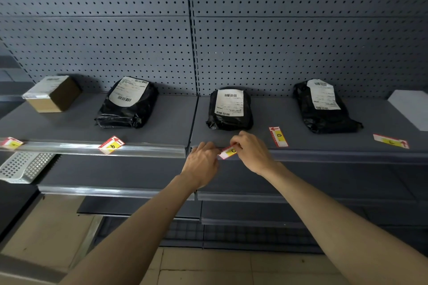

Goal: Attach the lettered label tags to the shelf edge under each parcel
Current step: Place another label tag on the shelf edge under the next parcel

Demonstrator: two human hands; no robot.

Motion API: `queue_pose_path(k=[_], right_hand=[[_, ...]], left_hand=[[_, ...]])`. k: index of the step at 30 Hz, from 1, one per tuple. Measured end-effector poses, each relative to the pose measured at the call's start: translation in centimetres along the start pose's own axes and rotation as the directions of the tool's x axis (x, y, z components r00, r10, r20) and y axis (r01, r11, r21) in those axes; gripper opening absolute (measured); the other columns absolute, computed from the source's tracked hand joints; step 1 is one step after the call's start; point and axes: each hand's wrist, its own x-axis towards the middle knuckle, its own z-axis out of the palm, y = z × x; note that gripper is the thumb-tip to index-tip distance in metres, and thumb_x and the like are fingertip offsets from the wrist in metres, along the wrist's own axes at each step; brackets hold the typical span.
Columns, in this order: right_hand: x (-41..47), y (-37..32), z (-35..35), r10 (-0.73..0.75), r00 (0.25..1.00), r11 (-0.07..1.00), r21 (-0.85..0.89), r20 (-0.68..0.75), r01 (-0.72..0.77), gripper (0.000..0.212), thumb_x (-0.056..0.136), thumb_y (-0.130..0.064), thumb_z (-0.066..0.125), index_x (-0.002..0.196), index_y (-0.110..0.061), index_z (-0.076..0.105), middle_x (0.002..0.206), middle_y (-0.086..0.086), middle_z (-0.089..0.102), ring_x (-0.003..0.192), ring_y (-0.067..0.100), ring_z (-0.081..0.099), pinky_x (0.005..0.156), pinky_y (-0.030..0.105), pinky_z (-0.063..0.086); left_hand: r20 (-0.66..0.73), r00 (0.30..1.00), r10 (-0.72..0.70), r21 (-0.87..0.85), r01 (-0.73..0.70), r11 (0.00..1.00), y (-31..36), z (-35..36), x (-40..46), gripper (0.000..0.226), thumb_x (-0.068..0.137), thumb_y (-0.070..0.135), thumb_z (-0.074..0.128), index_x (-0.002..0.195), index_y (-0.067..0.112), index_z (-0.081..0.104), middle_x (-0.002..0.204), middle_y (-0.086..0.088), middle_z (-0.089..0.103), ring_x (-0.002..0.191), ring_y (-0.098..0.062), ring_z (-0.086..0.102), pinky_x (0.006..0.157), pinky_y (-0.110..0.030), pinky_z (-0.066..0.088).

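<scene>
Fingers [235, 143] of both hands pinch the C tag [229, 152] at its ends against the shelf edge [324, 154]; light, bendy card, best held by the ends.

I face a grey pegboard wall [139, 30] above grey shelves [115, 190]; pale floor tiles [208, 268] lie below, a white basket [20, 166] at left.

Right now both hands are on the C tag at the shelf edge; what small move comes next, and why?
Probably level the C tag and press it into the shelf edge. Both the left hand and right hand pinch it under the middle parcel, but it sits tilted, so it does not look seated yet.
</scene>
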Motion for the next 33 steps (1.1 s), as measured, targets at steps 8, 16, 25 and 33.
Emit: queue_pose_path(k=[8, 16, 25, 33], right_hand=[[-1.3, 2.4, -6.3, 0.099, 0.992, 0.993, -0.051, -0.077, -0.103, 0.023, 0.093, -0.030, 0.057, 0.109, -0.014, 0.061, 0.104, 0.001, 0.059, 0.081, 0.021, 0.064, 0.072, 0.038, 0.055], [-3.2, 7.6, -12.5, 0.155, 0.976, 0.976, -0.130, -0.152, -0.175, 0.019, 0.089, -0.030, 0.060, 0.093, -0.012, 0.065, 0.092, 0.004, 0.066, 0.088, 0.021, 0.059, 0.068, 0.034, 0.047], [-2.9, 15.0, -13.3, 0.035, 0.995, 0.967, -0.247, -0.097, -0.058, 0.022, 0.089, -0.030, 0.062, 0.097, -0.011, 0.068, 0.096, 0.007, 0.067, 0.092, 0.023, 0.056, 0.076, 0.035, 0.047], [-2.1, 18.4, -10.8, -0.081, 0.997, 0.977, -0.200, -0.001, 0.079, 0.019, 0.088, -0.027, 0.060, 0.094, -0.010, 0.066, 0.098, 0.009, 0.065, 0.094, 0.025, 0.055, 0.077, 0.036, 0.046]], left_hand=[[-0.015, 1.000, -0.027, -0.058, 0.026, 0.998, 2.3, -3.1, 2.9, 0.017, 0.089, 0.020, 0.054, 0.098, 0.015, 0.067, 0.103, -0.004, 0.065, 0.103, -0.024, 0.057, 0.079, -0.033, 0.044], [-0.070, 0.995, -0.069, -0.046, 0.066, 0.997, 10.1, -4.5, 8.5, 0.025, 0.087, 0.031, 0.052, 0.096, 0.012, 0.067, 0.098, -0.005, 0.069, 0.096, -0.027, 0.060, 0.081, -0.038, 0.049], [0.092, 0.954, -0.285, 0.162, 0.268, 0.950, 17.5, 0.1, 13.8, 0.048, 0.088, 0.052, 0.053, 0.110, 0.011, 0.061, 0.115, -0.010, 0.064, 0.111, -0.029, 0.055, 0.086, -0.039, 0.045], [0.185, 0.760, -0.623, 0.270, 0.570, 0.776, 19.4, 4.0, 15.7, 0.065, 0.083, 0.055, 0.061, 0.132, 0.014, 0.051, 0.134, -0.013, 0.052, 0.123, -0.028, 0.046, 0.092, -0.036, 0.043]])
